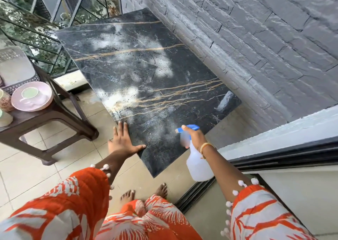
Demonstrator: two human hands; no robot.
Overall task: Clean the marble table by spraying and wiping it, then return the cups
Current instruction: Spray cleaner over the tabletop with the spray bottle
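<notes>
Spraying stage: right hand [194, 137] grips sprayer [196, 159] at 5 o'clock of worktop [146, 71], left hand [122, 141] spread flat on near edge; white patches on marble, no cloth visible, cups [30, 93] on side table [54, 115] at 9 o'clock, wiping and return left
</notes>
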